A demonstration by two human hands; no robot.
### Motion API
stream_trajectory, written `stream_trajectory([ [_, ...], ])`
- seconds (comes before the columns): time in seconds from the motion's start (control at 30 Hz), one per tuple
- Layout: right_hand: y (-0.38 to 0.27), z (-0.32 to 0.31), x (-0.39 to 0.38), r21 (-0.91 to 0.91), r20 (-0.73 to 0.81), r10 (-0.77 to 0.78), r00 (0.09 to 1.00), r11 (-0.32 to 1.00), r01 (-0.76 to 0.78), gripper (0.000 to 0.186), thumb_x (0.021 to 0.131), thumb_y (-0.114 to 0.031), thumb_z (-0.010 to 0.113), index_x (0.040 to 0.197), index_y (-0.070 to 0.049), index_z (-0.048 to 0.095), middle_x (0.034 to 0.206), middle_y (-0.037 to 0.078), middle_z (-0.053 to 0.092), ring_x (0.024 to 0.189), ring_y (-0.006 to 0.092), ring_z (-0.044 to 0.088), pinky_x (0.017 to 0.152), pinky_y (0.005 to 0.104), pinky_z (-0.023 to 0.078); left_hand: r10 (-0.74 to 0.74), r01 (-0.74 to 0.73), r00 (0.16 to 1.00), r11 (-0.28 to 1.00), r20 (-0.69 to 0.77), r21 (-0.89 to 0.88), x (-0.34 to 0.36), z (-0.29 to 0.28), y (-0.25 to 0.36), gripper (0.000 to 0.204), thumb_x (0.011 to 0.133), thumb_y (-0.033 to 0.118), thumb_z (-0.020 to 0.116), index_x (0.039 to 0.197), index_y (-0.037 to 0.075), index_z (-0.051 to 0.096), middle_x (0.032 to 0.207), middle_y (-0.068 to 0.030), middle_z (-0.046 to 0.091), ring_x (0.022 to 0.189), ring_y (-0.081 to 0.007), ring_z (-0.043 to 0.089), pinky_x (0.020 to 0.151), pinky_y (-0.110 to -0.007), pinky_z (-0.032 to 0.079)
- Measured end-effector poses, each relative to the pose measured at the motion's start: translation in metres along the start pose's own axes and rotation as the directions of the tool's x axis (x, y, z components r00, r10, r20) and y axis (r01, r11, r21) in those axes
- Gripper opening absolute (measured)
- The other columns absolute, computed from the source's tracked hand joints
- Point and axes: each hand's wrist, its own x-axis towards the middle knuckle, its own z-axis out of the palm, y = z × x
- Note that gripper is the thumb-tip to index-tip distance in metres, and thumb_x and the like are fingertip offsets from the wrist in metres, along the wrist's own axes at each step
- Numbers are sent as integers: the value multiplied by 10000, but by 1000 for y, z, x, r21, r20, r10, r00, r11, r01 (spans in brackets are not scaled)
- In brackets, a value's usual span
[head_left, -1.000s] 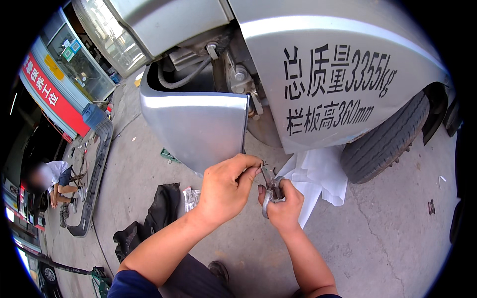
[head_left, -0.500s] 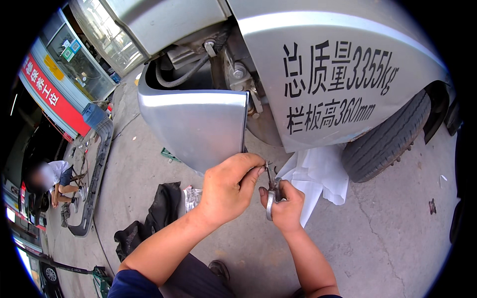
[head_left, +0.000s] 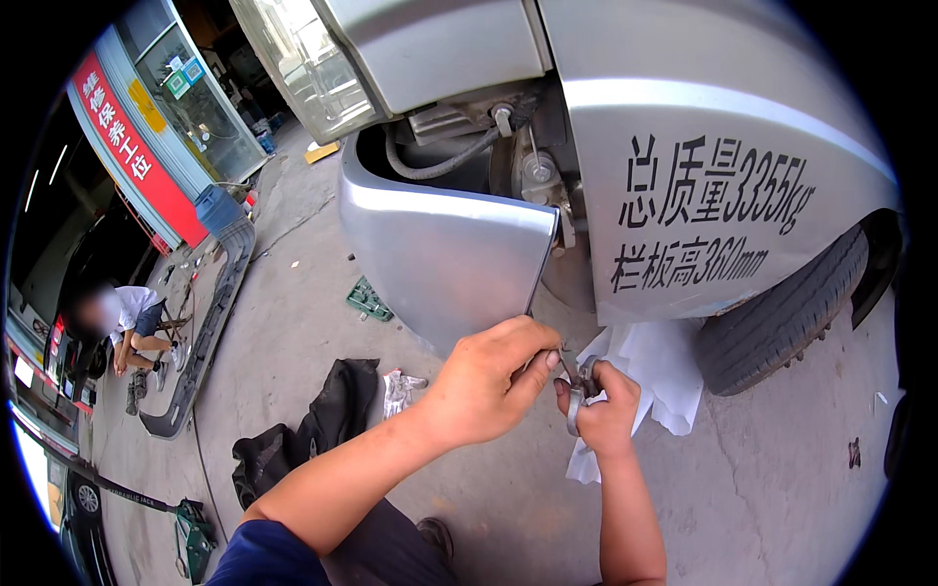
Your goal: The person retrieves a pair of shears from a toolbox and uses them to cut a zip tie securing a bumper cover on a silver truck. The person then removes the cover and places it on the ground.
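Observation:
My left hand (head_left: 493,383) is closed in a pinch at the lower corner of a silver bumper end piece (head_left: 454,259). What its fingertips hold is too small to make out. Close on its right, my right hand (head_left: 608,408) grips a scissors-like metal tool (head_left: 574,415) with a curved silver handle. The tool's narrow dark tip reaches up to my left fingertips. Behind the bumper piece, a grey hose (head_left: 445,168) and a bracket show in the gap beside the silver truck body panel (head_left: 703,117).
White sheeting (head_left: 660,376) lies beside the truck tyre (head_left: 791,313). Dark cloth (head_left: 337,400), a glove (head_left: 401,391) and a green case (head_left: 368,300) rest on the concrete. Farther left are a black bumper (head_left: 200,342), a seated person (head_left: 137,327) and a green floor jack (head_left: 195,532).
The view has turned left, so the truck and both hands appear farther right and a little lower. My hands keep their closed holds, the tool's tip still at my left fingertips.

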Motion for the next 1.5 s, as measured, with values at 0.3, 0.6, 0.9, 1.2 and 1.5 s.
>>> stream_trajectory([
  [0.3, 3, 12, -13, 118, 33, 122, 992, 985, -125, 364, 718, -122, 897, 731, -36, 543, 607, 62, 547, 538, 131, 469, 531, 293, 424, -8, 8, 999, 1000, -43, 2, -1, 6, 3, 135, 942, 20, 739, 1063, 13, 679, 929, -98, 662, 661, -195, 594, 596, -320, 482],
  [0.6, 3, 31, -31, 372, 126, 268, 955, 880, -296, 281, 777, -95, 857, 761, -21, 586, 608, 16, 561, 567, 73, 464, 542, 264, 411, 73, -51, 990, 983, -123, 177, 4, 14, 2, 209, 817, 39, 841, 943, 37, 674, 851, -90, 673, 666, -234, 656, 589, -339, 514],
  [0.9, -15, 43, -42, 508, 173, 381, 908, 755, -414, 231, 850, -107, 840, 851, -7, 632, 673, -9, 620, 601, 47, 521, 552, 242, 423, 26, 7, 983, 984, -180, 180, 6, 23, 2, 233, 788, 52, 875, 879, 39, 661, 805, -82, 676, 678, -224, 688, 588, -330, 524],
  [1.2, -24, 31, -34, 699, 122, 470, 874, 585, -412, 195, 945, -118, 773, 982, 3, 623, 791, 31, 644, 659, 92, 607, 604, 261, 505, 14, 26, 984, 976, -180, 218, 0, 27, -1, 452, 682, 200, 990, 908, 65, 622, 806, -25, 604, 624, -156, 529, 562, -283, 483],
  [1.5, 51, 37, -52, 427, -74, 328, 942, 864, -268, 267, 875, -112, 825, 911, -7, 582, 763, 47, 648, 667, 102, 577, 643, 273, 488, -40, 52, 997, 984, -71, 168, -1, 24, 12, 520, 725, 178, 978, 1065, 42, 611, 928, -43, 624, 710, -126, 575, 669, -280, 516],
])
